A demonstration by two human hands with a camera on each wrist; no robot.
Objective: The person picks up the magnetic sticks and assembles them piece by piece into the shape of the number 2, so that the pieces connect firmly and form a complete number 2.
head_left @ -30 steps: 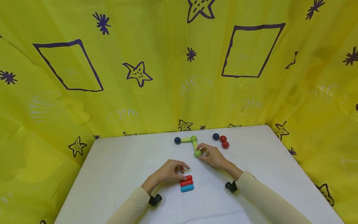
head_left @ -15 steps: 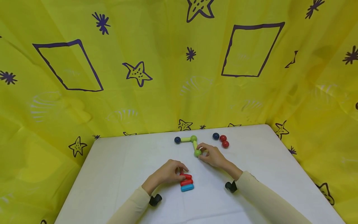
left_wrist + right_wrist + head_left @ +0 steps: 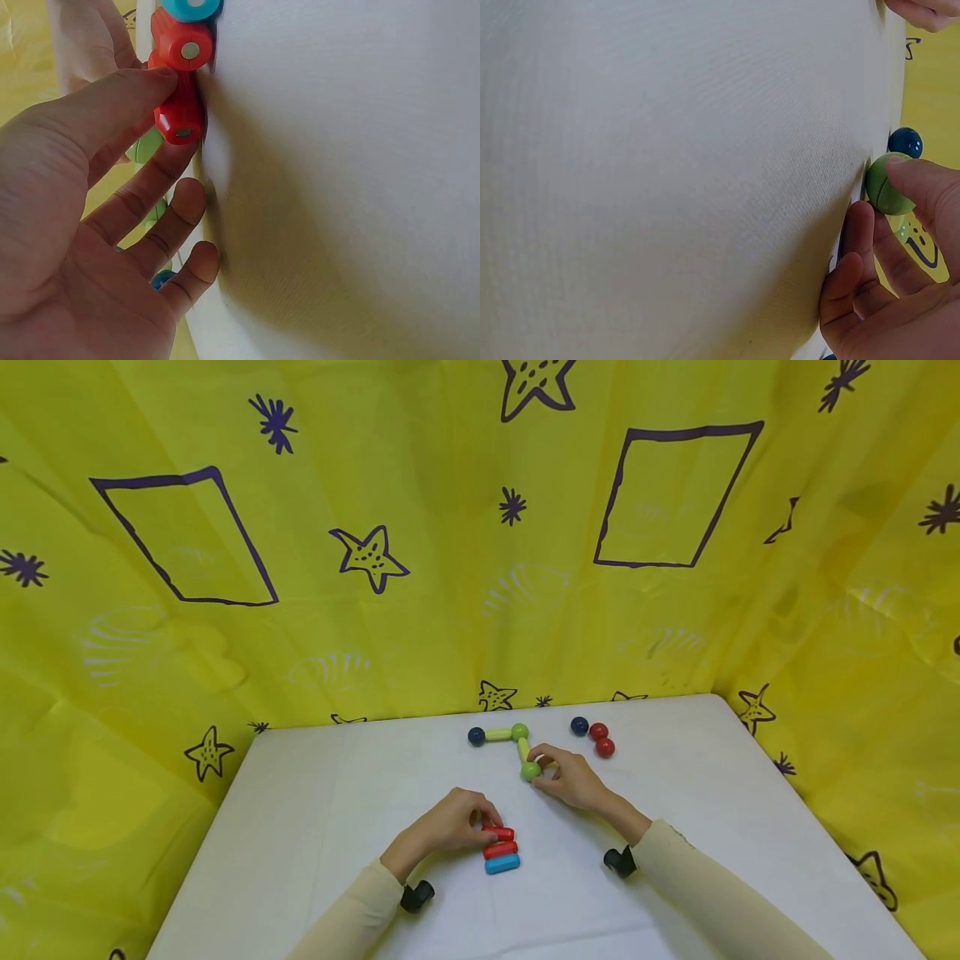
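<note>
My left hand [image 3: 453,820] pinches the farthest red stick [image 3: 180,120] between thumb and forefinger, its other fingers spread loosely. Beside that stick lie a second red stick [image 3: 500,850] and a blue stick [image 3: 502,863], side by side. My right hand [image 3: 573,779] grips the near green ball [image 3: 530,771] with thumb and fingers. From that ball a green stick [image 3: 523,750] runs to another green ball [image 3: 520,732], and a further green stick [image 3: 498,735] links it to a dark blue ball [image 3: 476,737].
A loose dark blue ball [image 3: 579,726] and two red balls, one at the back [image 3: 598,732] and one nearer [image 3: 604,747], sit at the back right of the white table [image 3: 337,793]. A yellow patterned curtain [image 3: 435,643] stands behind it.
The fingers of my left hand have closed in on the farthest red stick, which has turned slightly. My right hand has stayed on the green ball.
</note>
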